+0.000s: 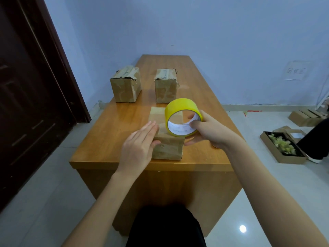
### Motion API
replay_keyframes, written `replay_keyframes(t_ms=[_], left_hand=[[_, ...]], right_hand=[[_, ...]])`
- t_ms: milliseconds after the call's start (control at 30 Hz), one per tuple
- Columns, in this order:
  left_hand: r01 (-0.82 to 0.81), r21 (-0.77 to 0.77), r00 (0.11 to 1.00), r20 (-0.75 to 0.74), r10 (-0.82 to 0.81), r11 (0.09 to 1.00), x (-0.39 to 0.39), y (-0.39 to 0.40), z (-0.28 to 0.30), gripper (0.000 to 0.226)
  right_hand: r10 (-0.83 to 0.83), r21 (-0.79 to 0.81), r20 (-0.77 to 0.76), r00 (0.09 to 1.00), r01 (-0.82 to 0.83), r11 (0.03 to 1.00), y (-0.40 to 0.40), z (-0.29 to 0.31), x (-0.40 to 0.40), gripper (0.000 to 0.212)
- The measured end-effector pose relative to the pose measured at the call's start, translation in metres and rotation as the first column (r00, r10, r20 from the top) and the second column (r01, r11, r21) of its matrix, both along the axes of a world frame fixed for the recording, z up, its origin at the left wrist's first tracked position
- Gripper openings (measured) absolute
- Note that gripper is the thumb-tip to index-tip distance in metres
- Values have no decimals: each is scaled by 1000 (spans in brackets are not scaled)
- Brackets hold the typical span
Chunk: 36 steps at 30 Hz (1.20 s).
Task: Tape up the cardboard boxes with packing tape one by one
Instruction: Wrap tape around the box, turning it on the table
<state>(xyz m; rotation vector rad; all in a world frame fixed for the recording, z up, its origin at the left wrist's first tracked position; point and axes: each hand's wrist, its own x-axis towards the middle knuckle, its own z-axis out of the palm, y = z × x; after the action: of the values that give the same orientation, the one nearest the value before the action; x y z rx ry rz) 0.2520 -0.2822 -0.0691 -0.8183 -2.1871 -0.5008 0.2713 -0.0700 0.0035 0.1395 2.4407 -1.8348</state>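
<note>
Fingers (150, 126) of your left hand (140, 145) lie straight and flat on the near box (167, 139); your right hand (208, 130) grips the tape roll (183, 118).

Left to right: dark door (26, 104); far-left box (125, 84), closed, at the table's (110, 132) left edge; second far box (165, 85) just right of it, apart; near box at the front edge, your left palm against its left side. Yellow tape roll stands on edge on that box's top, right side, your right fingers curled through its core, thumb beneath. On the floor, right: open tray (283, 147) with pale scraps, flat cartons (306, 116), someone's dark leg (315, 139).
</note>
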Motion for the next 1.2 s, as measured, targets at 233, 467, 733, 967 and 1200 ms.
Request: replay_keyframes(t_ms=[233, 467, 733, 967, 1200], left_hand=[[-6, 18, 1000, 9, 6, 1000, -1, -1, 0, 45], [-9, 11, 999, 33, 8, 1000, 0, 0, -1, 42], [-4, -22, 1000, 28, 5, 1000, -2, 2, 1, 40], [-10, -66, 999, 46, 13, 998, -3, 4, 1, 40], [-16, -100, 998, 53, 21, 995, -2, 4, 4, 40]], right_hand=[[-8, 238, -93, 996, 30, 971, -2, 12, 0, 10], [-138, 219, -212, 968, 185, 958, 5, 8, 4, 11], [-117, 353, -222, 968, 192, 916, 20, 7, 3, 17], [-102, 555, -168, 980, 180, 812, 45, 5, 13, 12], [-132, 415, -120, 984, 171, 894, 44, -11, 18, 18]])
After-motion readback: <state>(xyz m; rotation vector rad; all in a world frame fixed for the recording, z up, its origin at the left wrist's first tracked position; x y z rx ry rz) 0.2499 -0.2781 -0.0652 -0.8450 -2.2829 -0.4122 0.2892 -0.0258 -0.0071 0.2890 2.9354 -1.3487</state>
